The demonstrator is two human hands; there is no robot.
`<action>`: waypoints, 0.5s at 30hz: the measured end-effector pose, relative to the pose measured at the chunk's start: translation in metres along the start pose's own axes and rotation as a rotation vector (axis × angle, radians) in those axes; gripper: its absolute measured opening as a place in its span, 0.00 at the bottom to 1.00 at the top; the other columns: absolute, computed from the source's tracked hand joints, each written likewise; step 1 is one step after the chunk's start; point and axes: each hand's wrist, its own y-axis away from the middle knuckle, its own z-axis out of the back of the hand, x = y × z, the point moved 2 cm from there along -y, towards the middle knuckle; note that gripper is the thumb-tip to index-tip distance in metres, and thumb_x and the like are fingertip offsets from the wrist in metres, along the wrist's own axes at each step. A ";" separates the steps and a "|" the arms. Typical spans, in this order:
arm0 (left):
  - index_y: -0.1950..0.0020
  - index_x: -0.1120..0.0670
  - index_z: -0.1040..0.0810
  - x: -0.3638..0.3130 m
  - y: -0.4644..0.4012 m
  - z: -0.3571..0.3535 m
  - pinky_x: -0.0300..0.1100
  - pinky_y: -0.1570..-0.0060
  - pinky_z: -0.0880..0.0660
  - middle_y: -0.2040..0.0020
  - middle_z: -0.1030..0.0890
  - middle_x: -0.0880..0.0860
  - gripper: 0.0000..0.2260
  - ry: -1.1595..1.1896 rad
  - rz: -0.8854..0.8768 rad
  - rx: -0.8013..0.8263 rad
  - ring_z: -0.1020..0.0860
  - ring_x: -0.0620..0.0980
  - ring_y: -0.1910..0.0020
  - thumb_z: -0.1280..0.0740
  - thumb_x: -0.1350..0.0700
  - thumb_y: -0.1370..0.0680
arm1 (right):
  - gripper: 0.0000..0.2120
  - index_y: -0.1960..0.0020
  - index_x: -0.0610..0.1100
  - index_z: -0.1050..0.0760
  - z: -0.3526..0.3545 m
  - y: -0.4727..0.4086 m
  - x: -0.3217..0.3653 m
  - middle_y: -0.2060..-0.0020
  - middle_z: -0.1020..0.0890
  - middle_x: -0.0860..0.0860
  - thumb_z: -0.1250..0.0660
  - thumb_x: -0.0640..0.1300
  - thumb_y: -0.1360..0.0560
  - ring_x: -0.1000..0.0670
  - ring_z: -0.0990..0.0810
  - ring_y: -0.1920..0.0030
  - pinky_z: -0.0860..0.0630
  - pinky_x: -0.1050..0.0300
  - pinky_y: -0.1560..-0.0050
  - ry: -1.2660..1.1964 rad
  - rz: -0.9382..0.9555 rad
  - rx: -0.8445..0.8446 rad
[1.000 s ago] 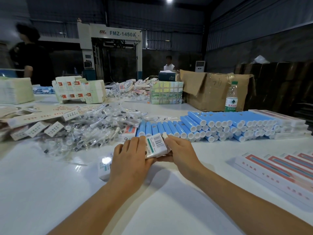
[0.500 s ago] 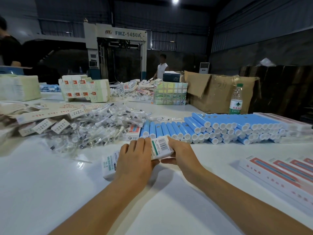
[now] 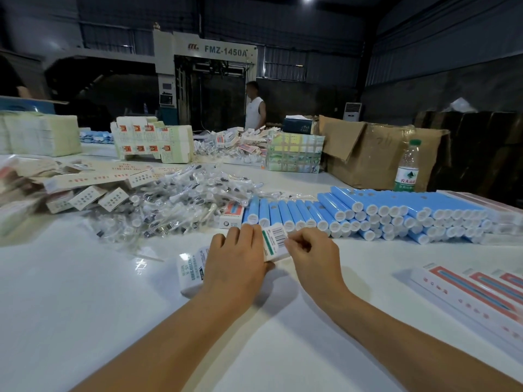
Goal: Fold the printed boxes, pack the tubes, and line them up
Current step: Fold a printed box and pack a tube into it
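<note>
A long white printed box (image 3: 274, 243) with a green stripe and barcode lies across the white table (image 3: 85, 306) in front of me. My left hand (image 3: 236, 258) lies over its middle and grips it, hiding most of it; its left end sticks out beside my wrist. My right hand (image 3: 310, 251) pinches the flap at the box's right end with curled fingers. Just beyond, blue tubes (image 3: 368, 213) with white caps lie stacked in rows. Packed white boxes with red stripes (image 3: 467, 292) are lined up at the right.
A heap of clear-wrapped small parts (image 3: 169, 205) and flat box blanks (image 3: 85, 179) lies at the left. A small red-and-white box (image 3: 232, 216) stands by the tubes. A water bottle (image 3: 407, 168), a cardboard carton (image 3: 373, 151) and stacked cartons (image 3: 152, 140) are behind. A person (image 3: 254, 107) stands far back.
Both hands stay on the box. My right hand's fingers have curled more at the box's right end flap. The camera has tilted slightly, and the far person has walked to the right.
</note>
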 end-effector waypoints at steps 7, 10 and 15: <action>0.27 0.54 0.46 0.000 -0.002 0.003 0.43 0.46 0.39 0.35 0.34 0.50 0.31 0.066 0.013 -0.003 0.34 0.50 0.39 0.45 0.37 0.22 | 0.09 0.57 0.51 0.23 0.000 -0.004 0.000 0.61 0.21 0.47 0.33 0.36 0.25 0.55 0.24 0.61 0.25 0.63 0.60 -0.185 -0.091 0.036; 0.27 0.55 0.47 -0.002 -0.001 0.000 0.44 0.46 0.39 0.34 0.35 0.51 0.30 0.053 -0.002 -0.007 0.34 0.51 0.38 0.45 0.37 0.22 | 0.08 0.54 0.49 0.22 -0.002 -0.005 0.000 0.55 0.20 0.48 0.34 0.36 0.24 0.54 0.22 0.56 0.25 0.66 0.60 -0.206 -0.118 0.051; 0.29 0.54 0.43 0.001 -0.003 0.000 0.44 0.46 0.38 0.36 0.33 0.51 0.28 0.081 0.023 0.002 0.34 0.51 0.40 0.44 0.37 0.22 | 0.11 0.52 0.52 0.21 0.000 -0.007 0.001 0.53 0.20 0.47 0.37 0.37 0.22 0.56 0.23 0.59 0.28 0.70 0.66 -0.325 -0.184 0.125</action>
